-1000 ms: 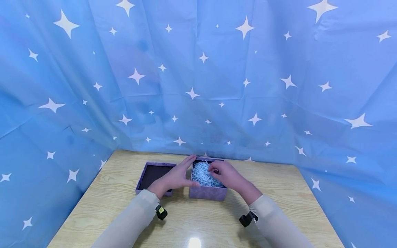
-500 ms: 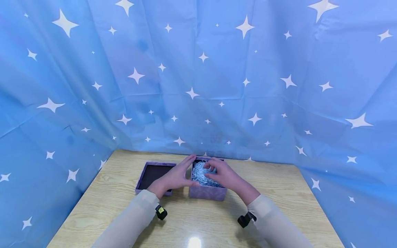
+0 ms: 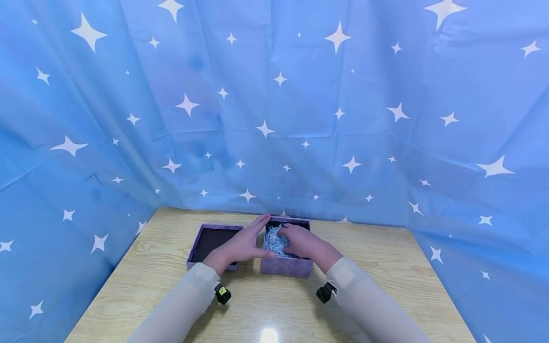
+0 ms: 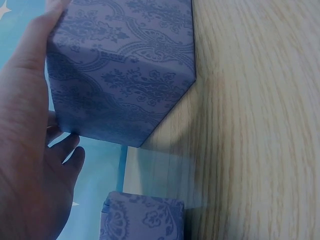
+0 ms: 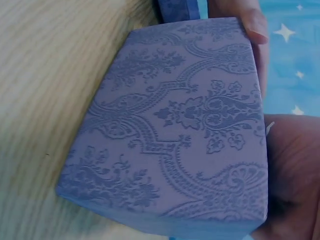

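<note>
A purple patterned box (image 3: pixel 286 267) stands toward the back of the table, full of pale blue shredded paper (image 3: pixel 274 242). My left hand (image 3: pixel 242 245) spans the box's left side, holding it with the thumb over the front rim and the fingers reaching toward the back left corner. In the left wrist view, several of its fingers show past the box's edge. My right hand (image 3: pixel 306 243) reaches down into the box from the right. Its fingers are in the shredded paper, and the fingertips are hidden, so whether they pinch any cannot be told.
The box's lid (image 3: pixel 214 244), purple with a dark inside, lies upside down left of the box, partly under my left hand. Wood-grain tabletop (image 3: pixel 274 305) extends in front. A blue star-printed cloth (image 3: pixel 274 157) hangs behind and at the sides.
My right hand first lifted slightly with its fingers showing above the paper, then moved left and deeper into the box. The left hand and the box have stayed in place.
</note>
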`<state>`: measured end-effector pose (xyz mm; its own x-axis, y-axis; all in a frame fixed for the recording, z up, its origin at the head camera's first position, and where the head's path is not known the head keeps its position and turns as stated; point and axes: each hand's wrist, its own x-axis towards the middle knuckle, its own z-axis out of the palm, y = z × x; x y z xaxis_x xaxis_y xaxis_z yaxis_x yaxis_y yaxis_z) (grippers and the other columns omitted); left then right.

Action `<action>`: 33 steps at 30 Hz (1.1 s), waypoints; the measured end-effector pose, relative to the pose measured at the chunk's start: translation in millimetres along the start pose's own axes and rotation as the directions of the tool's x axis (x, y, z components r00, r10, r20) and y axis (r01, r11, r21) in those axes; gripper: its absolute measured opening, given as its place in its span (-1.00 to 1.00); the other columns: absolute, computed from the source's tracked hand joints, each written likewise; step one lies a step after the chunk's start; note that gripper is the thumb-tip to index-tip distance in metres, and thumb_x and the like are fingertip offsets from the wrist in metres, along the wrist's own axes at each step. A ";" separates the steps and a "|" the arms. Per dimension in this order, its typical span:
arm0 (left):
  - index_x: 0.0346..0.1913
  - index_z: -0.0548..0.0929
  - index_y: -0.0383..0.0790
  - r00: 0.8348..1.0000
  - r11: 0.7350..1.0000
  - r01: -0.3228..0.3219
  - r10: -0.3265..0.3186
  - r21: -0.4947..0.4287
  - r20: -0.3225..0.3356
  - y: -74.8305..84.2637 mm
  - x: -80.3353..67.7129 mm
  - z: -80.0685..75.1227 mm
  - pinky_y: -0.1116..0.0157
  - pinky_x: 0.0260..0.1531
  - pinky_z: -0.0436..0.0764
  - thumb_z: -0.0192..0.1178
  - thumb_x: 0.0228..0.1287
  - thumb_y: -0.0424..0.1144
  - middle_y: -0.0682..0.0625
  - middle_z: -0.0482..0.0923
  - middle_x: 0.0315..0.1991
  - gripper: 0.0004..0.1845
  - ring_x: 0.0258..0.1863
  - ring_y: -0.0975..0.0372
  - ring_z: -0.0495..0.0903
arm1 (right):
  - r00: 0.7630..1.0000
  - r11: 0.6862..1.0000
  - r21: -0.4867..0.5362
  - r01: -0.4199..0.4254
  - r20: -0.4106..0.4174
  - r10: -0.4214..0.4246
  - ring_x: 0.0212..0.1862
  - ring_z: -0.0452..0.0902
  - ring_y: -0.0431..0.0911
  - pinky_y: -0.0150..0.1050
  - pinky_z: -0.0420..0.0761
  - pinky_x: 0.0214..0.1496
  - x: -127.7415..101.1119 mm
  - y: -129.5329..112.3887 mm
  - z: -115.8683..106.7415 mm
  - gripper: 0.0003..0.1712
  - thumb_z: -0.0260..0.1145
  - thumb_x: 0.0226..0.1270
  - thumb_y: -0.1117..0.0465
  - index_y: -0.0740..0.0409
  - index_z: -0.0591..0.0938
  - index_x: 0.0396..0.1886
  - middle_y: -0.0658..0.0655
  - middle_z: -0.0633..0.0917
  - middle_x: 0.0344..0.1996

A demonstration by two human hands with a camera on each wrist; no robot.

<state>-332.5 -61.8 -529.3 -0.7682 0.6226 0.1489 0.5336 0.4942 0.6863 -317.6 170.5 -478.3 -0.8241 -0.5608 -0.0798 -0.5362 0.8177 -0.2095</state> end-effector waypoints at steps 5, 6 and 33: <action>0.63 -0.20 0.27 1.000 1.000 -0.004 0.004 0.010 0.003 -1.1 0.4 1.2 -0.14 0.40 0.25 0.38 0.07 0.39 0.33 -0.35 0.62 0.23 0.60 0.14 -0.11 | 0.997 0.999 0.030 -0.021 0.069 0.019 0.28 0.51 0.04 -0.03 0.55 0.23 0.3 1.4 -4.2 -0.39 0.51 0.28 0.17 0.13 0.59 0.32 0.12 0.60 0.25; 0.63 -0.20 0.28 1.000 1.000 -0.002 0.002 0.007 0.005 -1.7 0.4 1.8 -0.15 0.40 0.24 0.38 0.08 0.39 0.33 -0.35 0.62 0.23 0.60 0.14 -0.12 | 0.997 0.999 0.044 -0.016 0.071 0.013 0.28 0.51 0.03 -0.04 0.55 0.23 -1.0 2.7 -5.3 -0.38 0.51 0.28 0.16 0.11 0.58 0.34 0.11 0.60 0.26; 0.63 -0.21 0.29 1.000 1.000 -0.007 0.007 0.008 -0.003 -1.1 0.0 0.1 -0.14 0.42 0.21 0.42 0.10 0.32 0.35 -0.37 0.61 0.22 0.60 0.17 -0.14 | 0.989 0.998 -0.033 -0.047 0.140 0.051 0.36 0.44 0.04 -0.06 0.47 0.34 9.7 -6.6 -2.9 -0.40 0.47 0.31 0.25 0.12 0.58 0.35 0.14 0.57 0.31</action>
<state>-333.1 -62.3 -530.1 -0.7656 0.6242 0.1553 0.5413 0.4948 0.6798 -322.6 160.0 -474.9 -0.8165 -0.5311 -0.2264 -0.5027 0.8468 -0.1736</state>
